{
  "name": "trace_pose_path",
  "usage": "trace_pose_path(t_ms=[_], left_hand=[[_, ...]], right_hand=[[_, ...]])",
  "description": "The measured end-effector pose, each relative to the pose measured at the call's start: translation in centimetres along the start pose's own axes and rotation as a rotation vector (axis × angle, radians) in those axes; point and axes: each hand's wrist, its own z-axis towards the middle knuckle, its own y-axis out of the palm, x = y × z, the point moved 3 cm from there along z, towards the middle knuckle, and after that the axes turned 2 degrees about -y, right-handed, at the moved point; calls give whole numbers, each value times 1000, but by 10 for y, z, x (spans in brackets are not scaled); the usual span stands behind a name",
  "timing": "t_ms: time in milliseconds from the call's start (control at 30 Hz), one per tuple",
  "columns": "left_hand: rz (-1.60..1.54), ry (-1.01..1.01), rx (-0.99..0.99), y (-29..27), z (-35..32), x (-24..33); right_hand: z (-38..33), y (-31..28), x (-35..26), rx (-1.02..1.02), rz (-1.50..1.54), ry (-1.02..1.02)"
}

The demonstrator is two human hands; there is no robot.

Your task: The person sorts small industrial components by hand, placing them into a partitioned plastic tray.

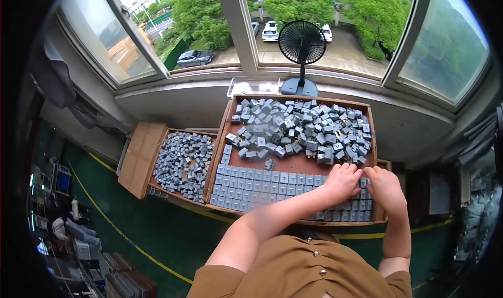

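Note:
My left hand and my right hand come together at the right end of a shallow wooden tray. The fingers of both are curled down toward the top row of small grey block-shaped parts; whatever they pinch is hidden beneath them. These parts stand in neat, tight rows along the near side of the tray. Behind them lies a loose heap of the same grey parts, some showing metal pins. A single part sits apart, just behind the rows.
To the left, a second, lower box holds more loose grey parts, with a cardboard flap beside it. On the windowsill stand a black fan and a clear plastic tray. Stacked trays are on the green floor at lower left.

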Motion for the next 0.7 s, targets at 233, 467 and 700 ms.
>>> trace_pose_path(t_ms=[233,467,700], left_hand=[[-71,-206,139,-104,-86,-94],[316,-637,270,-155,-150,-169],[339,-832,74,-142,-151,-197]], right_hand=[[56,-7,-66,-247,239,-177],[160,57,-143,-34,133,-621],[201,81,-211,142,42,-706]])
